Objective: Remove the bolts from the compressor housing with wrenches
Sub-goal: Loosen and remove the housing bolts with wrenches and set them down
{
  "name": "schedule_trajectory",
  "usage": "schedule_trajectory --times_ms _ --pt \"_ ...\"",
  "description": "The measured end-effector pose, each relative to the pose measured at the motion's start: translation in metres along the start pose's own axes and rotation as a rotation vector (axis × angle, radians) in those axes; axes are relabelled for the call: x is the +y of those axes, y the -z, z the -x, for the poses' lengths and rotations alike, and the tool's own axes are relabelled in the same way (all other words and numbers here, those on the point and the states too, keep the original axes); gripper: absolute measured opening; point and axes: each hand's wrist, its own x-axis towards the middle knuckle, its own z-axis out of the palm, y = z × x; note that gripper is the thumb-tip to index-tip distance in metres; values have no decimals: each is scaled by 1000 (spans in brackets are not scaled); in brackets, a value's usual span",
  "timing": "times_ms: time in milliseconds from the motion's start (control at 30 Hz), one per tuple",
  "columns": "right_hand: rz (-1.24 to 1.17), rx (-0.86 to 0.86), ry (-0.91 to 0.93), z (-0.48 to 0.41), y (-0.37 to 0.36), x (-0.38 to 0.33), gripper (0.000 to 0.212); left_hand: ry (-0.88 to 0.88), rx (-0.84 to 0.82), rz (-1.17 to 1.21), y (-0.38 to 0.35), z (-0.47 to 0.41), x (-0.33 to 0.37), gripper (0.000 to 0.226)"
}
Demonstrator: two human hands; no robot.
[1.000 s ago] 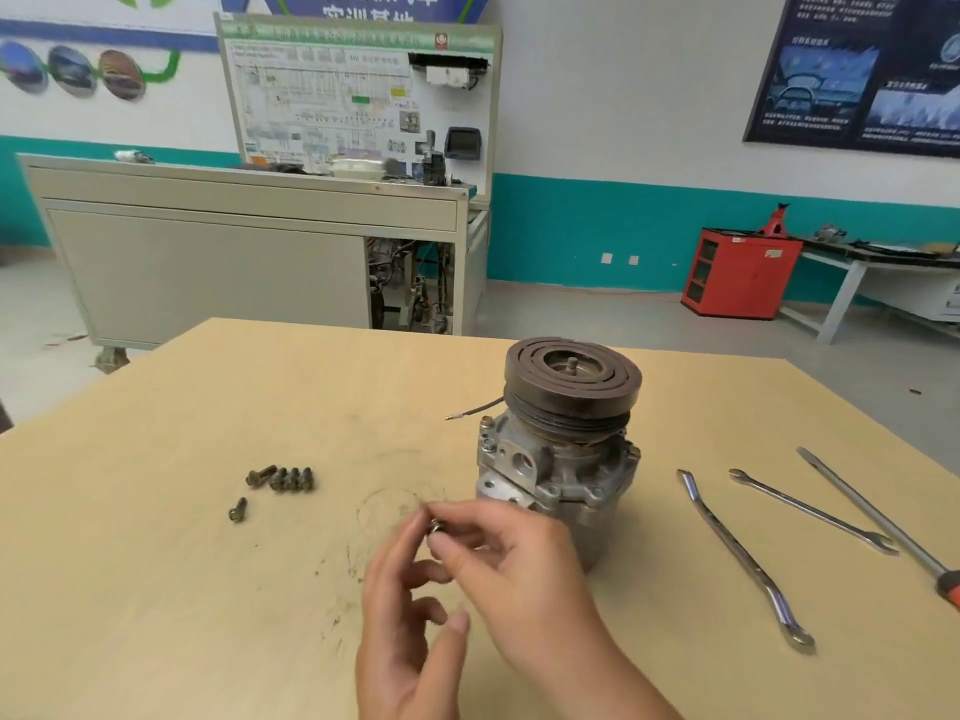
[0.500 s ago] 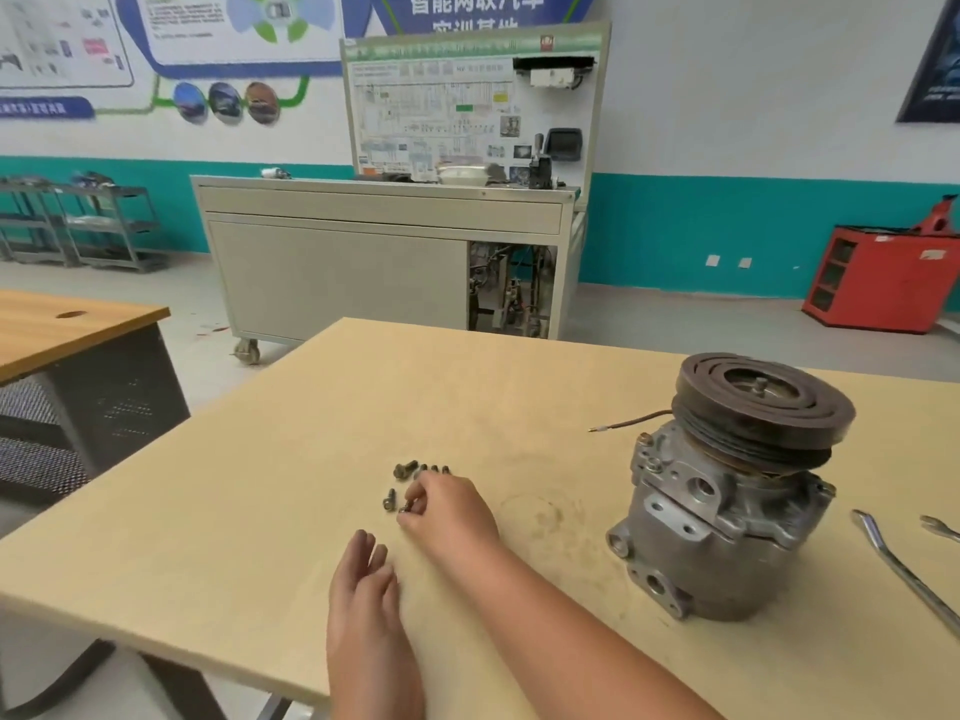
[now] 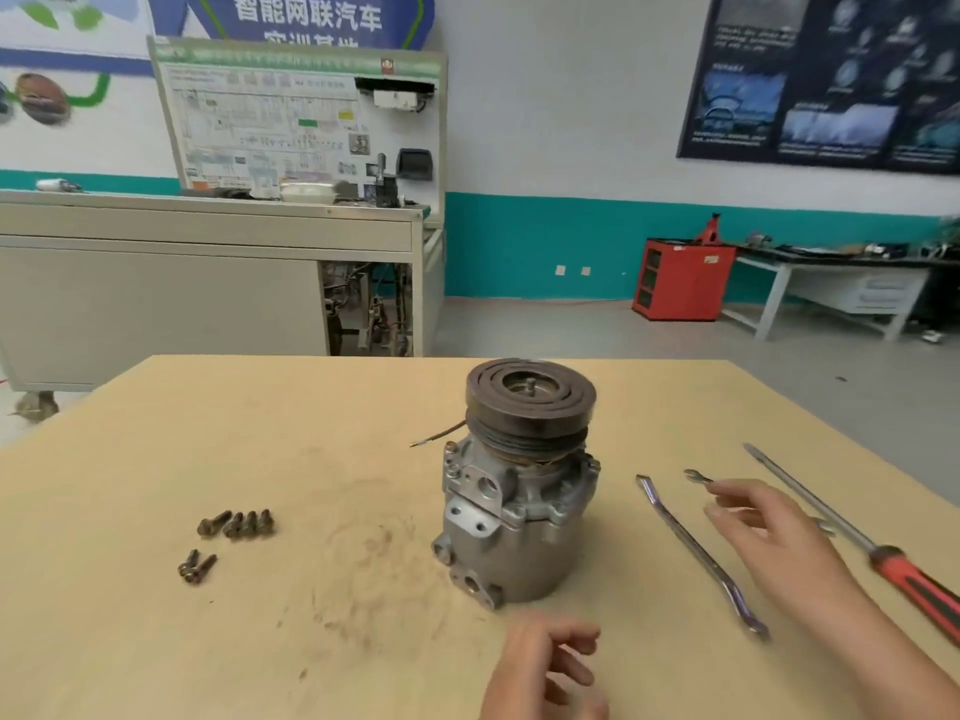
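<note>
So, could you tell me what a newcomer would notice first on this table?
The grey compressor stands upright mid-table, its dark pulley on top. Six loose bolts lie to its left. On its right, the right hand reaches for a thin wrench, between a longer wrench and a red-handled screwdriver.

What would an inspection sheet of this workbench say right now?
Surface: wooden table, smudged beside the compressor.
Job's things: compressor upright; row of four bolts and pair of bolts, left; offset wrench and thin wrench, right.
Clutter: red-handled screwdriver.
Grippers: right hand open above the thin wrench; left hand loosely curled, holding nothing.
Cables: bare-ended wire from the compressor.
Surroundings: grey training bench, red cabinet, wall posters.
</note>
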Motion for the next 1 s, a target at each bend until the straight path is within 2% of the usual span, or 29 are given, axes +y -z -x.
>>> schedule_trajectory --times_ms 67,100,167,267,367,500,567,600,667,700,800,867,933,1000 --pt "245 -106 -149 -35 7 26 41 126 -150 30 -34 -14 5 53" --pt "299 -187 -151 -48 3 33 51 183 -178 23 -52 -20 6 51" --pt "409 -342 -93 -62 -16 39 63 171 -54 7 -73 -30 3 47" --pt "570 -461 27 -68 -31 46 62 109 68 61 -77 -40 -2 34" --pt "586 -407 34 -68 -34 53 48 -97 221 44 -66 -34 2 37" --pt "723 -404 78 -56 -35 65 49 -517 663 -45 -37 -27 19 47" --pt "746 -410 88 -57 -35 63 46 -587 822 -168 -17 -35 18 56" --pt "735 -422 77 -58 -34 61 43 -554 860 -217 -8 -41 17 67" --pt "543 -437 43 -61 -29 58 34 -450 823 -275 7 -51 15 86" --pt "342 -436 -6 -61 -24 56 33 -409 789 -289 11 -54 13 88" --pt "-580 -369 -276 -47 -11 49 40 -314 752 -223 20 -61 9 72" --pt "-1019 -362 -355 -30 -6 45 49 -265 770 -161 24 -67 9 53" --pt "-1144 -325 -279 -11 -10 40 50 -242 760 -149 29 -72 11 47" --pt "-1130 -210 -159 8 -18 30 38 -243 735 -158 35 -73 12 48"
